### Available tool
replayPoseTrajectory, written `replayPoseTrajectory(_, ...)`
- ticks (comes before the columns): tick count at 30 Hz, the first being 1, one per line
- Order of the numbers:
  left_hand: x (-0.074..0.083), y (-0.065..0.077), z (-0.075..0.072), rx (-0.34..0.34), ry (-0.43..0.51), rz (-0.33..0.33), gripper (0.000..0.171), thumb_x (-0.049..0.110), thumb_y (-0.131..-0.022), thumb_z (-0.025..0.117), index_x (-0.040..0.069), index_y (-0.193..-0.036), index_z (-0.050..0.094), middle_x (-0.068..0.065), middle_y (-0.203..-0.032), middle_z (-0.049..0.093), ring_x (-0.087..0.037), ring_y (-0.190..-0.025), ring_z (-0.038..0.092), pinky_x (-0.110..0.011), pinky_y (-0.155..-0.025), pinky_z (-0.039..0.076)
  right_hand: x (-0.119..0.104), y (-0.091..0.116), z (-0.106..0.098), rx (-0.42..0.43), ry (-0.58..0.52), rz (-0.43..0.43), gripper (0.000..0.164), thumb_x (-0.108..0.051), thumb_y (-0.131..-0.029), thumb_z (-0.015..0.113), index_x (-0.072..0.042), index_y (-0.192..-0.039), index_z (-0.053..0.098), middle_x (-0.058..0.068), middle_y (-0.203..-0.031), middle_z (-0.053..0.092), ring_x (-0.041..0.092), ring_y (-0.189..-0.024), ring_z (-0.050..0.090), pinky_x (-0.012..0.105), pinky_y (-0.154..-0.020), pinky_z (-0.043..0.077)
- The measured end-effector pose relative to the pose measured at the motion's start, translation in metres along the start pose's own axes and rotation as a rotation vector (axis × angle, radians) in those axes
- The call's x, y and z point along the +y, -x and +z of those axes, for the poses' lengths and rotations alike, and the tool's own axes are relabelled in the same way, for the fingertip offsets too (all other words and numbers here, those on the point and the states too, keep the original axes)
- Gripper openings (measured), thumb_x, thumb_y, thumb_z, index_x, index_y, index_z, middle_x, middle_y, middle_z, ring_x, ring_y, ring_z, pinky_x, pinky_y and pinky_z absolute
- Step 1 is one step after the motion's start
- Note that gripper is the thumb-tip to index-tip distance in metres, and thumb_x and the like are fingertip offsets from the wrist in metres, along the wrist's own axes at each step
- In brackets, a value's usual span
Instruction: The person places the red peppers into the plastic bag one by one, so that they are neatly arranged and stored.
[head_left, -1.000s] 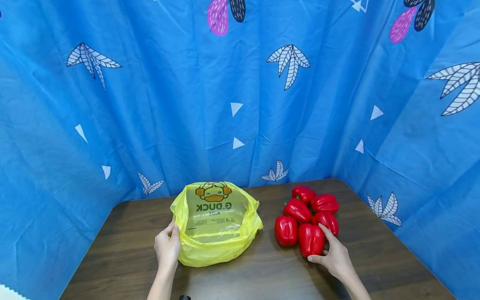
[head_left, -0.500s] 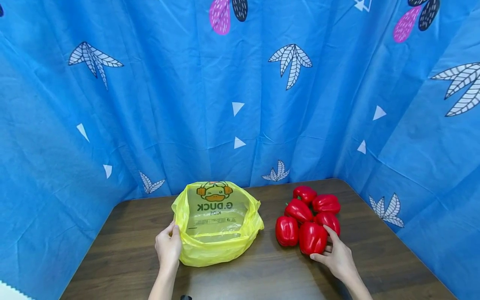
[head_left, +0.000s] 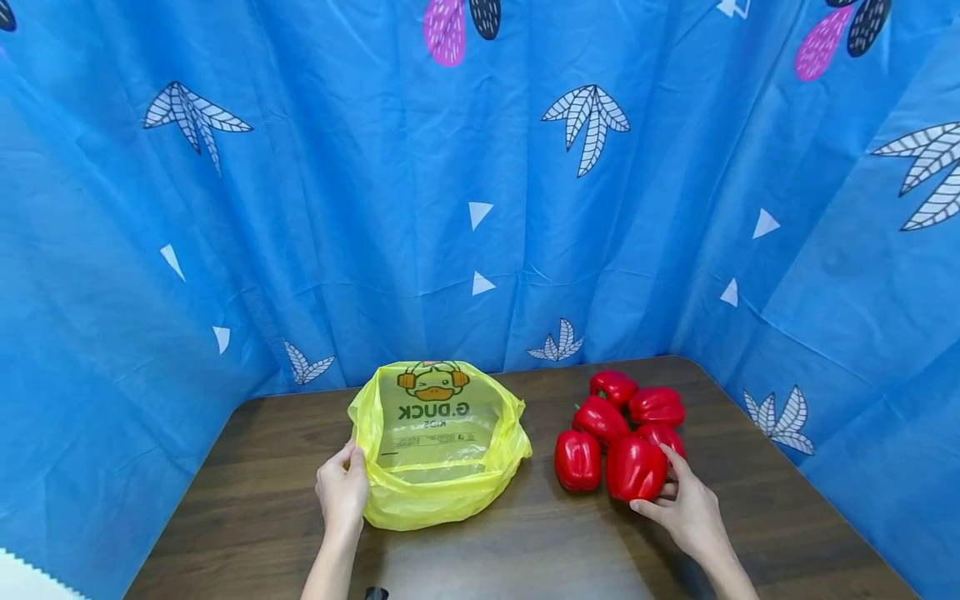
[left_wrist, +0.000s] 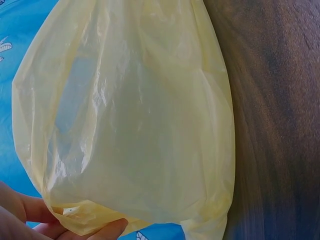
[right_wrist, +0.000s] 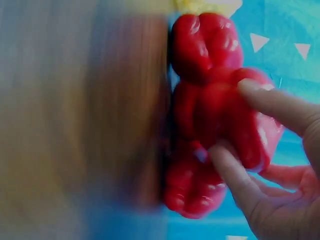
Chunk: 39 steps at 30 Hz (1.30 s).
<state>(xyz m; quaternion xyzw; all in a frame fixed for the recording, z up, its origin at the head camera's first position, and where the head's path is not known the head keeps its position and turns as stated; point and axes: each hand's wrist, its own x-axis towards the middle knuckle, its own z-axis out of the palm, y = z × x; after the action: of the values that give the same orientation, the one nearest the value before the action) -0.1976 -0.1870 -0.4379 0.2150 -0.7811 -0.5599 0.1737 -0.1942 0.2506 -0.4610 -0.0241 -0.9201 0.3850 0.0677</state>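
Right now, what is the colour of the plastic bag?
The plastic bag is yellow, clearest in the head view.

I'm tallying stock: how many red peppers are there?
6: the held pepper in the right hand; the front-left pepper; the middle pepper; the half-covered pepper behind the held one; the back-left pepper; the back-right pepper. More may be hidden.

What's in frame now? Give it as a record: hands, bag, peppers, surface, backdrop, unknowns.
left hand: grips the left side of the bag's rim
right hand: holds the front pepper
yellow bag: on the table, mouth open, print reads mirrored
other peppers: five, red, clustered right of the bag
table: dark wood grain
curtain: blue, leaf and triangle prints
unknown: dark object, bottom edge, cut off
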Motion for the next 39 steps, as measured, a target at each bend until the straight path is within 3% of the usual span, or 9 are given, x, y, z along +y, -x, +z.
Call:
replayPoseTrajectory(6,0.001,0.002,0.003,-0.014,0.008,-0.008,0.039,0.011,-0.102,0.043,-0.009,-0.135,0.049,-0.021,-0.145,0.044,-0.045,-0.140,0.032,-0.058,-0.116,0.024,-0.034,-0.003,-0.008,0.007,-0.055,-0.047,0.097,-0.020,-0.071,0.088,-0.001,-0.148,0.032,0.027,-0.122,0.058,0.024,-0.086,0.070,0.036,-0.072,0.061)
replayPoseTrajectory(11,0.001,0.002,0.003,-0.006,0.003,-0.005,0.039,0.011,-0.102,0.044,-0.009,-0.135,0.049,-0.022,-0.144,0.045,-0.046,-0.140,0.032,-0.059,-0.116,0.024,-0.080,-0.024,0.003,-0.042,-0.104,-0.107,0.096,-0.019,-0.072,0.087,-0.005,-0.149,0.032,0.026,-0.128,0.057,0.025,-0.089,0.070,0.039,-0.074,0.061)
replayPoseTrajectory(18,-0.001,0.003,0.003,0.002,0.003,0.004,0.038,0.010,-0.102,0.044,-0.010,-0.134,0.050,-0.024,-0.142,0.046,-0.046,-0.138,0.034,-0.059,-0.115,0.026,-0.143,-0.058,0.057,-0.115,-0.144,-0.213,0.093,-0.011,-0.067,0.089,-0.005,-0.147,0.040,0.017,-0.125,0.064,0.021,-0.085,0.068,0.040,-0.073,0.061)
replayPoseTrajectory(24,-0.001,0.002,0.003,0.009,0.006,0.011,0.038,0.010,-0.102,0.044,-0.009,-0.133,0.051,-0.025,-0.141,0.047,-0.046,-0.138,0.035,-0.059,-0.114,0.028,-0.181,-0.073,0.107,-0.221,-0.170,-0.287,0.093,-0.011,-0.065,0.090,-0.002,-0.144,0.043,0.018,-0.125,0.062,0.027,-0.090,0.067,0.040,-0.074,0.060)
replayPoseTrajectory(28,0.000,0.002,0.003,0.007,0.007,0.007,0.038,0.010,-0.102,0.044,-0.010,-0.133,0.051,-0.025,-0.141,0.047,-0.046,-0.138,0.035,-0.059,-0.114,0.027,-0.198,-0.077,0.139,-0.251,-0.125,-0.315,0.091,-0.012,-0.062,0.091,0.000,-0.141,0.046,0.018,-0.122,0.064,0.030,-0.099,0.064,0.044,-0.081,0.058)
replayPoseTrajectory(32,0.000,0.002,0.002,0.012,0.005,0.014,0.038,0.009,-0.101,0.045,-0.010,-0.133,0.052,-0.025,-0.141,0.048,-0.046,-0.138,0.035,-0.059,-0.114,0.027,-0.210,-0.082,0.165,-0.271,-0.077,-0.289,0.089,-0.015,-0.062,0.092,-0.001,-0.139,0.048,0.018,-0.125,0.063,0.036,-0.111,0.058,0.050,-0.086,0.055)
replayPoseTrajectory(39,-0.001,0.002,0.003,0.013,0.006,0.015,0.038,0.009,-0.100,0.045,-0.010,-0.132,0.052,-0.024,-0.141,0.048,-0.045,-0.138,0.035,-0.058,-0.114,0.026,-0.223,-0.087,0.193,-0.310,-0.028,-0.250,0.090,-0.015,-0.061,0.093,-0.003,-0.139,0.049,0.017,-0.128,0.061,0.037,-0.118,0.054,0.050,-0.091,0.054)
